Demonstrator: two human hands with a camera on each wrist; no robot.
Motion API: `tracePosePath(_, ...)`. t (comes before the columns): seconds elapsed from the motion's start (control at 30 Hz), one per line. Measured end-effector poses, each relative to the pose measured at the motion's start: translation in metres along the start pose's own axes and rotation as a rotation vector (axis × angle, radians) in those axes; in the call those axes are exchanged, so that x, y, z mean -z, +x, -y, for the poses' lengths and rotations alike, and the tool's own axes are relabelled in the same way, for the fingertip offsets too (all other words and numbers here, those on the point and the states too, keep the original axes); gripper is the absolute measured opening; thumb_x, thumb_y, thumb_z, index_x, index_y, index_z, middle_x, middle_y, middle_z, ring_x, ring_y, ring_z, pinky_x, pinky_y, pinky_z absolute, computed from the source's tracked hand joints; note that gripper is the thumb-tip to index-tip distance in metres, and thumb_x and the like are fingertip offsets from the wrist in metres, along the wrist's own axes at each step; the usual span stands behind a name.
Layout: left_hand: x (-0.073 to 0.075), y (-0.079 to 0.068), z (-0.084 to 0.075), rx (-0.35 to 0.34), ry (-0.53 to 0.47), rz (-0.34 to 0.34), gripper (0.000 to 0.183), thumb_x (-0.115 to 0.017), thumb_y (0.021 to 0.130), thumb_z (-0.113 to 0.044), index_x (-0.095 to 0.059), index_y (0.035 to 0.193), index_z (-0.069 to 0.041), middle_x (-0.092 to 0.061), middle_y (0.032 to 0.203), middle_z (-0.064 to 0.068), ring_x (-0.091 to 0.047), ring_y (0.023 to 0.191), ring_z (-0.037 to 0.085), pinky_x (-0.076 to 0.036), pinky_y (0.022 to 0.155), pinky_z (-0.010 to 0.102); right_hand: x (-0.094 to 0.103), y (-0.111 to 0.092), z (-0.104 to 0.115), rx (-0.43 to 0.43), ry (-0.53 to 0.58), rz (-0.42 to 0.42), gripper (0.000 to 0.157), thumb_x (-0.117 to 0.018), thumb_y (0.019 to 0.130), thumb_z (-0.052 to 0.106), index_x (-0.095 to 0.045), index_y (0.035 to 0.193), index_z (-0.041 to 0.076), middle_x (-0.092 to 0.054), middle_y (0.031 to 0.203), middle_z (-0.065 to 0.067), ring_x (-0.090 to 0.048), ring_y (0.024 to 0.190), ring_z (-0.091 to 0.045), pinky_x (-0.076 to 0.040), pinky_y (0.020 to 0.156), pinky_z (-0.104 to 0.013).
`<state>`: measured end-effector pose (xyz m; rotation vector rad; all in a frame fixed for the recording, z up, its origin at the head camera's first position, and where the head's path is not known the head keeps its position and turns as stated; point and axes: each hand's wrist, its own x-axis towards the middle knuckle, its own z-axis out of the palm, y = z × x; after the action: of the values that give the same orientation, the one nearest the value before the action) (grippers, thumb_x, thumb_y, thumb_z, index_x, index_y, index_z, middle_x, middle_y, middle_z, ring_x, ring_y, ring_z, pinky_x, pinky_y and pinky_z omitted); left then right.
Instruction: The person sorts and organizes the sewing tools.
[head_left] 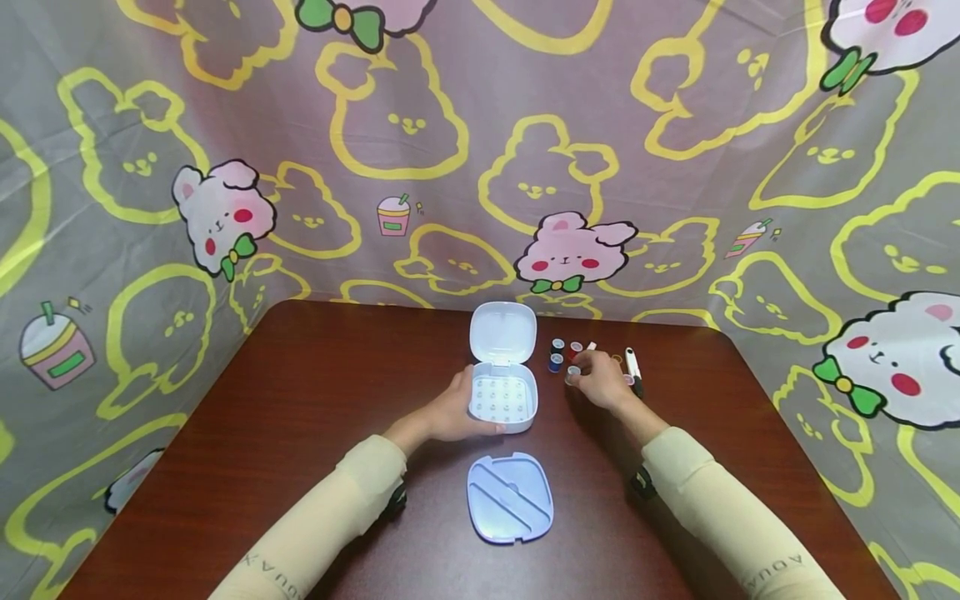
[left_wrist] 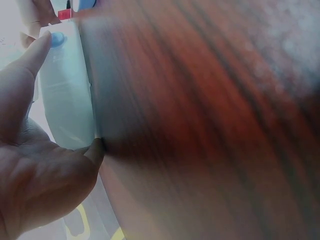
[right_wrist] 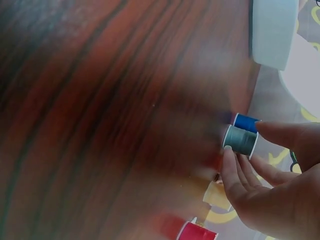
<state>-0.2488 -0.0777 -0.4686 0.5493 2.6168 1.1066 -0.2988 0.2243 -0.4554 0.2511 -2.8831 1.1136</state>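
Observation:
A white sewing box [head_left: 504, 397] stands on the table with its hinged lid [head_left: 503, 332] raised. Inside, rows of small pegs show on its floor. My left hand [head_left: 453, 410] grips the box by its left side, thumb along the front wall. In the left wrist view that hand wraps the box's end, near a round blue button [left_wrist: 59, 39]. My right hand [head_left: 602, 379] pinches a grey-green thread spool [right_wrist: 241, 141] between thumb and fingers. Right beside it stands a blue thread spool [right_wrist: 246, 122]. A yellowish spool [right_wrist: 216, 196] and a red-pink spool [right_wrist: 196, 231] are nearby.
Black [head_left: 557, 345] and red [head_left: 576, 350] spools stand behind the blue one. A white-handled tool with a dark end [head_left: 632, 367] lies right of my right hand. A lavender tray insert [head_left: 511, 500] lies in front of the box. Patterned cloth [head_left: 420, 250] hangs behind the table.

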Motion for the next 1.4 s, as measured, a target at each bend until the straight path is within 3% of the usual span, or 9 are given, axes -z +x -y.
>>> tracePosePath(0.3,0.0,0.0,-0.001,0.001,0.001,0.006,0.125,-0.087,0.076,-0.05,-0.008,0.161,-0.003,-0.029,0.154,0.022,-0.044,0.129,0.031,-0.04,0.11,0.051,-0.003,0.0,-0.001,-0.1,0.182,0.021,0.021,-0.07,0.092,0.002,-0.065,0.108,-0.01,-0.069,0.096,-0.022,-0.069,0.076,-0.027,-0.054,0.063,-0.029)
tracePosePath(0.5,0.001,-0.002,-0.004,0.012,-0.005,0.005,0.125,-0.086,0.077,-0.049,-0.008,0.161,-0.004,-0.027,0.156,0.021,-0.043,0.131,0.032,-0.039,0.112,0.052,-0.003,0.0,-0.001,-0.129,0.307,0.042,0.021,-0.069,0.094,0.0,-0.068,0.11,-0.013,-0.071,0.101,-0.024,-0.072,0.082,-0.022,-0.059,0.072,-0.032)
tracePosePath(0.8,0.002,0.0,-0.002,-0.012,-0.004,-0.014,0.125,-0.087,0.076,-0.049,-0.009,0.16,0.0,-0.03,0.153,0.023,-0.044,0.13,0.032,-0.04,0.111,0.051,-0.006,0.0,-0.002,-0.114,0.442,0.121,0.027,-0.069,0.096,0.002,-0.066,0.116,-0.017,-0.07,0.108,-0.03,-0.075,0.092,-0.03,-0.059,0.081,-0.036)
tracePosePath(1.1,0.001,-0.003,-0.003,-0.013,-0.01,-0.011,0.124,-0.087,0.076,-0.048,-0.01,0.16,0.0,-0.031,0.152,0.023,-0.045,0.128,0.032,-0.04,0.11,0.05,-0.01,-0.002,-0.001,-0.085,0.519,0.154,0.028,-0.068,0.097,0.004,-0.065,0.118,-0.016,-0.071,0.109,-0.028,-0.075,0.092,-0.024,-0.058,0.084,-0.037)
tracePosePath(1.4,0.0,0.0,-0.001,-0.01,0.0,-0.018,0.125,-0.088,0.076,-0.048,-0.008,0.16,0.001,-0.029,0.154,0.024,-0.045,0.13,0.033,-0.039,0.111,0.05,-0.006,-0.004,0.012,-0.038,0.538,0.154,0.031,-0.068,0.098,0.006,-0.065,0.122,-0.014,-0.066,0.118,-0.03,-0.073,0.1,-0.034,-0.055,0.091,-0.047)
